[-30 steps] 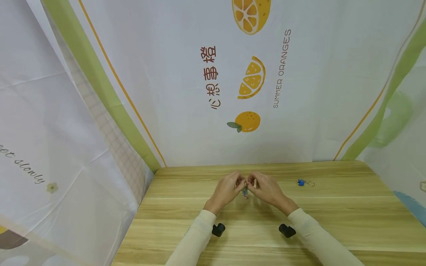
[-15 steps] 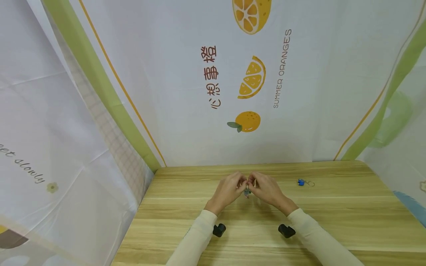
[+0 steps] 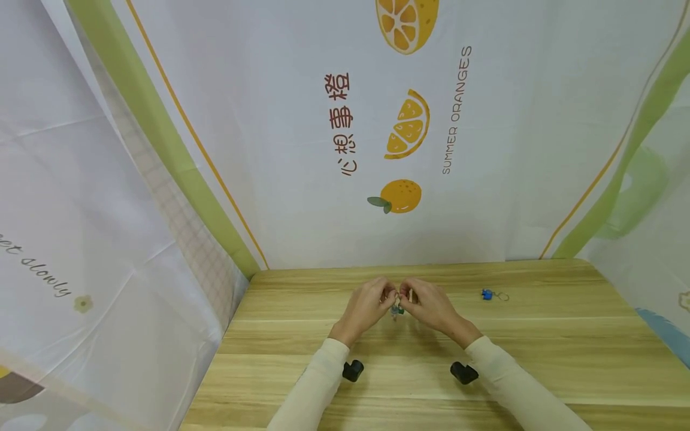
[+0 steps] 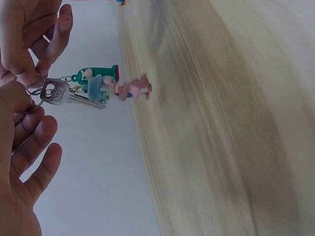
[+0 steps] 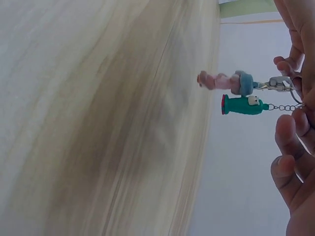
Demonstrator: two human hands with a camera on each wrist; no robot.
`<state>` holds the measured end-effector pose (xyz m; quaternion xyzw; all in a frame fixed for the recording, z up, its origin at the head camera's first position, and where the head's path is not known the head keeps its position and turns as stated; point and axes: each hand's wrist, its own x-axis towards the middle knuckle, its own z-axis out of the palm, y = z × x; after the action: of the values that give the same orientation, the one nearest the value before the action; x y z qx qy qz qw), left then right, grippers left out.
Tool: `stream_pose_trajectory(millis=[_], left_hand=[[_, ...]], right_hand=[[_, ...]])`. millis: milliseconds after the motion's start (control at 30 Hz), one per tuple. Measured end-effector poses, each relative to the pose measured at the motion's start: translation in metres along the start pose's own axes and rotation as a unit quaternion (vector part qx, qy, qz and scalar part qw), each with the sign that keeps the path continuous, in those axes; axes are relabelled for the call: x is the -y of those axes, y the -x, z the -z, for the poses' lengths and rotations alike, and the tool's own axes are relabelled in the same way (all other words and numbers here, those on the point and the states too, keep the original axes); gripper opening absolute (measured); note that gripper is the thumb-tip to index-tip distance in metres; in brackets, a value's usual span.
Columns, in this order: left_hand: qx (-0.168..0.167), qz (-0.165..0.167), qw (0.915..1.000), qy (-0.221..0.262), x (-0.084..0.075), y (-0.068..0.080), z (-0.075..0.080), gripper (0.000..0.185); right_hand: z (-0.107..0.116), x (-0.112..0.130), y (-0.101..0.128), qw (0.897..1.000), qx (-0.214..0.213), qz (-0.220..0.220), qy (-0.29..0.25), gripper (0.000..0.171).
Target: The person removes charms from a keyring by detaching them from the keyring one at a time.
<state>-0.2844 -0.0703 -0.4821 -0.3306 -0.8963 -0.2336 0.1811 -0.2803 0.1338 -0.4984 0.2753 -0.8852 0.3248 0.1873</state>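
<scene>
Over the table, both hands meet fingertip to fingertip around a small split ring (image 4: 37, 104). My left hand (image 3: 366, 304) pinches the ring between thumb and forefinger, its other fingers loosely bent. A silver key (image 4: 58, 92) and a pink-and-blue figure charm (image 5: 219, 81) on a metal clasp (image 5: 275, 84) hang from it. My right hand (image 3: 429, 306) pinches at the same ring, where the short chain (image 5: 284, 107) of a green figure charm (image 5: 241, 104) ends. Fingertips hide part of the ring, and I cannot tell whether the chain is threaded on it.
A blue charm (image 3: 487, 294) with its own key ring (image 3: 503, 296) lies on the wooden table (image 3: 566, 335), right of the hands. Two black angular pieces (image 3: 353, 371) show beside the forearms. A printed white cloth (image 3: 302, 227) hangs behind the table's far edge.
Both hands stay close together and shift only slightly. The hanging charms swing a little, and the green one now shows more plainly beside the pink-and-blue one.
</scene>
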Motion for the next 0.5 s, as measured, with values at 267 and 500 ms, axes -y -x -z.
stream_pose_trajectory(millis=[267,500], left_hand=[[-0.003,0.007,0.9999,0.011,0.0007,0.0001,0.0021,0.009],[-0.007,0.001,0.9998,0.019,-0.0006,0.0000,0.0021,0.008]], right_hand=[[-0.0002,-0.0039,0.0009,1.000,0.001,-0.030,0.007,0.009],[0.0008,-0.0027,-0.0006,0.999,-0.007,-0.039,-0.004,0.005]])
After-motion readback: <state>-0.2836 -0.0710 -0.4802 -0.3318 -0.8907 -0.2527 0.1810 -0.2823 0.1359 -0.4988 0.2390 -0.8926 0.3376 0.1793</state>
